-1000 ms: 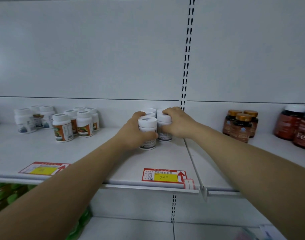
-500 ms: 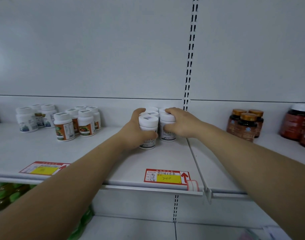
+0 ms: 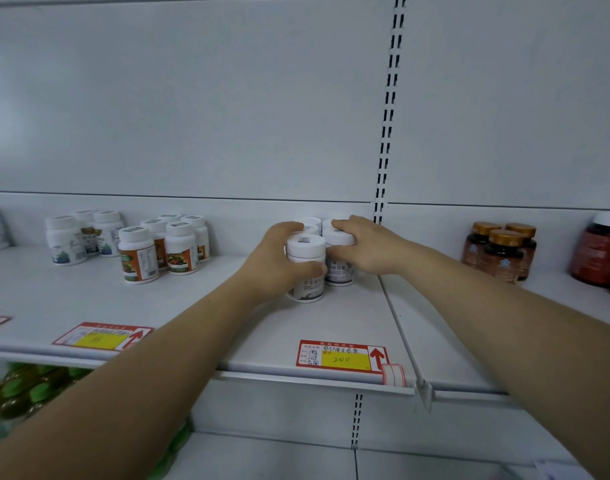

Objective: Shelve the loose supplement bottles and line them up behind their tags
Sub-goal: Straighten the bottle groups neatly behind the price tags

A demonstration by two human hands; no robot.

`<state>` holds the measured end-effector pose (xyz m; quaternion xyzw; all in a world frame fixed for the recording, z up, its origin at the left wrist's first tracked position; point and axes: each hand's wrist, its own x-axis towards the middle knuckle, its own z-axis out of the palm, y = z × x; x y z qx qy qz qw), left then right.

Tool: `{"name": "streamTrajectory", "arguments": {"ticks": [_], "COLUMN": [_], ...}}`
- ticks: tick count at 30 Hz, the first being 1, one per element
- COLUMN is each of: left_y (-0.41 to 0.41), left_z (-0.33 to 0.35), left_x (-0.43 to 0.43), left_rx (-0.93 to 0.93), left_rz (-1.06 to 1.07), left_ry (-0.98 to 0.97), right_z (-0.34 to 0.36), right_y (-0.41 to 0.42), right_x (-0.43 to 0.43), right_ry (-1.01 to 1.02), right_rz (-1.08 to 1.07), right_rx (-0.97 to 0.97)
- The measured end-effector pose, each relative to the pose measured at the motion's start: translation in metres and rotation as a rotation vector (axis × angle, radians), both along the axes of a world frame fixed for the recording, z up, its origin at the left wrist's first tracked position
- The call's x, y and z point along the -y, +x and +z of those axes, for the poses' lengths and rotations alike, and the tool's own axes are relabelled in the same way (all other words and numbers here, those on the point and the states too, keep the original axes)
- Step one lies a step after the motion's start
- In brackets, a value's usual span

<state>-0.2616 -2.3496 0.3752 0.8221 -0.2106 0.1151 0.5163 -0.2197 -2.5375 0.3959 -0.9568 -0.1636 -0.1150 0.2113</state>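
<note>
Hardly anything has shifted: left hand still wraps the front white bottle, right hand grips the neighbouring bottle by its cap, both upright on the shelf behind the price tag, best nudged together, squarely.

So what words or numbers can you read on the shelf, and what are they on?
"200": handwritten on the yellow patch of the red price tag.
Rest of that tag: characters too blurred to read.
The left price tag: blurred.
Labels on the white bottles: characters, too blurred.
The orange-label bottles and brown bottles: too small.
</note>
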Motion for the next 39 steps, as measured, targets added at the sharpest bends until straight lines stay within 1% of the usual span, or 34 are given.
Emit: {"name": "streamTrajectory", "arguments": {"ticks": [3,5,12,21,25,27,31,39], "left_y": [0.001,0.003,0.011,0.01,0.006,0.003,-0.006,-0.016], "left_z": [-0.001,-0.001,-0.004,-0.005,-0.001,0.001,0.003,0.004], "left_x": [0.001,0.001,-0.001,-0.001,-0.006,-0.009,-0.007,-0.001], "left_rx": [0.049,0.05,-0.06,-0.051,-0.105,-0.094,-0.015,-0.038], "left_rz": [-0.018,-0.024,-0.063,-0.006,0.005,0.052,0.153,0.178], "left_ry": [0.001,0.013,-0.012,0.023,0.015,0.051,0.198,0.195], "right_z": [-0.001,-0.001,-0.001,-0.004,0.002,0.006,0.006,0.003], "right_y": [0.0,-0.001,-0.005,-0.013,-0.015,-0.017,-0.021,-0.024], "right_x": [0.001,0.001,0.001,-0.002,0.001,0.006,0.013,0.01], "right_ry": [-0.008,-0.017,0.004,0.076,0.056,0.037,0.001,-0.005], "right_rz": [0.009,0.008,-0.018,-0.041,-0.033,-0.047,-0.034,0.004], "right_rx": [0.01,0.012,0.021,0.03,0.036,0.056,0.068,0.08]}}
